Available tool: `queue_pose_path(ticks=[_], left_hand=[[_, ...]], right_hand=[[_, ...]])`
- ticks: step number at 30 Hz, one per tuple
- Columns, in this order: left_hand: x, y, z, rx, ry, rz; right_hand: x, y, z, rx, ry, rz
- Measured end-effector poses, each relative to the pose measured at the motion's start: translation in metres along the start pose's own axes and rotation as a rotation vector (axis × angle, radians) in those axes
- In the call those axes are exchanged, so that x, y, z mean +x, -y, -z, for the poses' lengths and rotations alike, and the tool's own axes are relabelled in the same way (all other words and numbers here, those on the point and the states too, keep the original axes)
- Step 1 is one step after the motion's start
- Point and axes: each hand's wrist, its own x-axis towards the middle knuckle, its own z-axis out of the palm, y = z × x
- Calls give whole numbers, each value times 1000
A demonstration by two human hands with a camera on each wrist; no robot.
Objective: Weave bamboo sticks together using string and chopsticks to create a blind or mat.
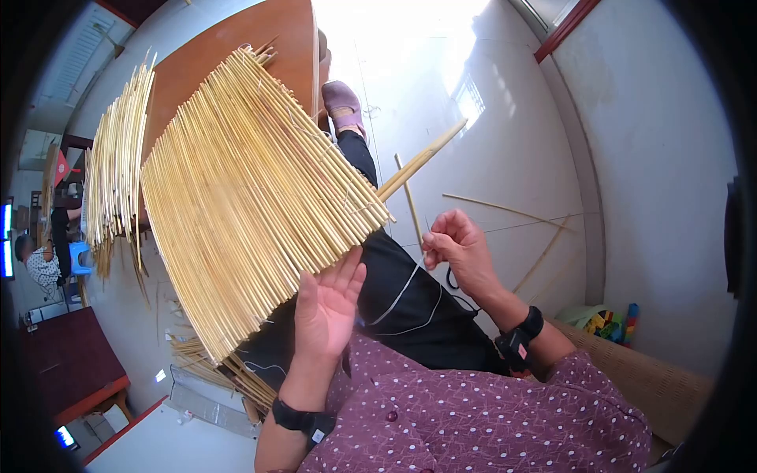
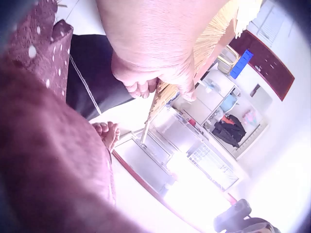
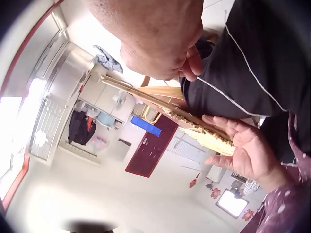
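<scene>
A mat of thin straw-coloured stalks [image 1: 236, 165], laid side by side and bound with thread, slopes from the table over the person's lap. The left hand [image 1: 330, 309] is at its near edge, palm up, with its straight fingers partly hidden beneath the stalks. In the right wrist view, the mat's edge lies between that hand's fingers and its spread thumb [image 3: 218, 159]. To the right of the mat, the right hand [image 1: 461, 251] pinches a white string [image 1: 398, 293] between thumb and fingertips. The string trails across the dark trousers [image 1: 394, 276] towards the waist.
A brown table [image 1: 229, 39] bears the mat's far part. Another row of stalks [image 1: 122, 158] hangs at its left side. A thicker pointed stick [image 1: 426, 158] juts out beyond the mat's right corner. Loose stalks [image 1: 497, 206] lie on the tiled floor, and a bundle [image 1: 229, 374] sits below left.
</scene>
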Motion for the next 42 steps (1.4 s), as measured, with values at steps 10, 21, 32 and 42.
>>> queue_pose_path(ticks=[10, 21, 32, 42], left_hand=[[4, 2, -6, 81, -309, -27], [-23, -2, 17, 80, -289, -106], [-19, 0, 1, 200, -238, 7], [-40, -23, 14, 252, -286, -142]], right_hand=[[22, 23, -74, -78, 131, 113], [1, 15, -101, -145, 62, -80], [-24, -5, -116, -91, 25, -62], [-26, -20, -122, -82, 231, -183]])
